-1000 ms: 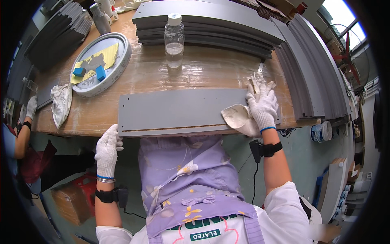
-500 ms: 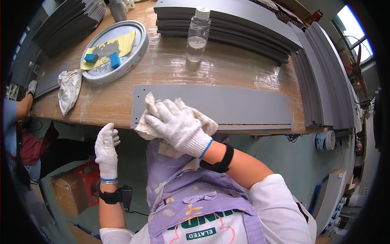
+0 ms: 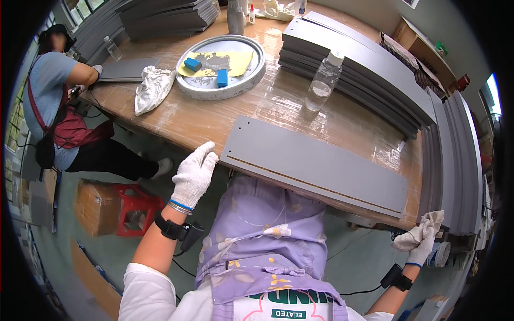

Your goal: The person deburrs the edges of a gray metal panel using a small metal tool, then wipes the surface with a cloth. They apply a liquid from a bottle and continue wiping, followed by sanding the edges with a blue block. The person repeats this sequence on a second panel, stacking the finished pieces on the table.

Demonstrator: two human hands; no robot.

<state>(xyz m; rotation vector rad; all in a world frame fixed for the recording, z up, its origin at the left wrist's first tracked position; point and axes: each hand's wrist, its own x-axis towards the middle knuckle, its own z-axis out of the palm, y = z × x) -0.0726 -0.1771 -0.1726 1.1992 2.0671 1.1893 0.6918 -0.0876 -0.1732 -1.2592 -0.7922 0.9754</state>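
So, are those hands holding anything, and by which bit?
The right hand holds a cloth, bunched up, seemingly near its middle. The left hand holds nothing visible.

Inverted on the white shirt (image 3: pixel 247 306): large dark-green capitals (image 3: pixel 292 296), partly covered by the purple apron (image 3: pixel 243 278). Nearer the lower edge, small pale capitals on a dark-green rectangle (image 3: pixel 289 314).
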